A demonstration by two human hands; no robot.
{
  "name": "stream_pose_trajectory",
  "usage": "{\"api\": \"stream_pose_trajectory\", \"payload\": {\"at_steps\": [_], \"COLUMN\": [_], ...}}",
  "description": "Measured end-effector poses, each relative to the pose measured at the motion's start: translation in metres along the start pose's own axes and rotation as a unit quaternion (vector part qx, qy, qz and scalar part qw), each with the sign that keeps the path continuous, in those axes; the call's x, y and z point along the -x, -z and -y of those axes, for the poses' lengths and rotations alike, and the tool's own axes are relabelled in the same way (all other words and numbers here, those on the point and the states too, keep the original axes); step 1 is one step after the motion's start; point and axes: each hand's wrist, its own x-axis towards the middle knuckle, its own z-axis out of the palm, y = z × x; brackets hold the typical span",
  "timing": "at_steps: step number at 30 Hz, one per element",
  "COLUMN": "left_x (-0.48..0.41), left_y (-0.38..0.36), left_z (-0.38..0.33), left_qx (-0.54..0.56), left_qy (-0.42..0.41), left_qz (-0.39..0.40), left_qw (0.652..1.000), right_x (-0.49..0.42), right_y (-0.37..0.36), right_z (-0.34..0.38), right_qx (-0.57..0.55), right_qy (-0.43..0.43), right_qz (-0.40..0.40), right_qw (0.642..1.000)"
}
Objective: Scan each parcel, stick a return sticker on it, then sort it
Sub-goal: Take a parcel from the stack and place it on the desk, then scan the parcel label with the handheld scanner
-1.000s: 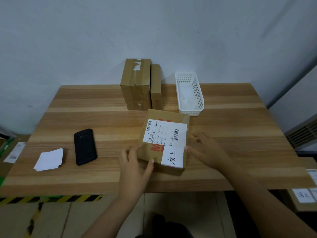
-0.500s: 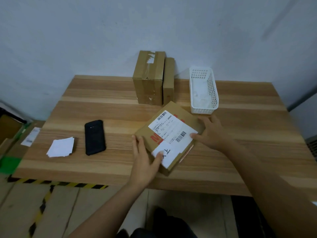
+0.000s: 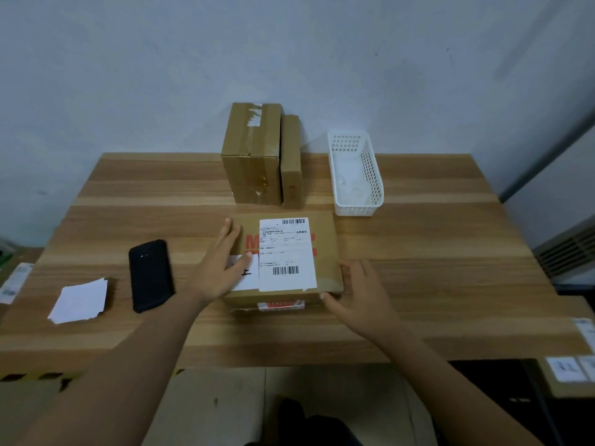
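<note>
One parcel point(image 3: 286, 252) flat mid-surface point(image 3: 434, 252) | left hand point(image 3: 222, 265) spread flat on its sticker point(image 3: 249, 275) | right hand point(image 3: 360, 294) unclenched, touching the near-right corner | risk: uneven pressing leaves the sticker lifting; a push slides the parcel into the phone point(image 3: 149, 275)

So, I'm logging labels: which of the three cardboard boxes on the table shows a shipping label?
The flat parcel under the left hand; the tall box and thin box behind show none.
</note>
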Motion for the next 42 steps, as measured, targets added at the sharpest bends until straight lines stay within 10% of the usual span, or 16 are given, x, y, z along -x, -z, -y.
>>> {"api": "stream_pose_trajectory", "payload": {"at_steps": [11,22,33,42], "left_x": [0.050,0.053,0.028,0.023], "left_y": [0.049,0.185,0.214,0.216], "left_z": [0.032,0.130,0.256,0.264], "left_qx": [-0.059,-0.290,-0.279,-0.232], "left_qy": [-0.031,-0.078,-0.028,-0.065], "left_qz": [-0.162,-0.139,0.009,-0.009], "left_qw": [0.985,0.944,0.960,0.971], "right_x": [-0.045,-0.108,-0.141,-0.154], "right_y": [-0.022,-0.150,-0.308,-0.319], "right_z": [0.089,0.228,0.264,0.268], "right_qx": [0.062,0.097,0.159,0.124], "right_qy": [0.112,0.146,-0.163,-0.252], "right_qz": [0.024,0.041,0.149,0.119], "right_qw": [0.991,0.984,0.962,0.952]}}
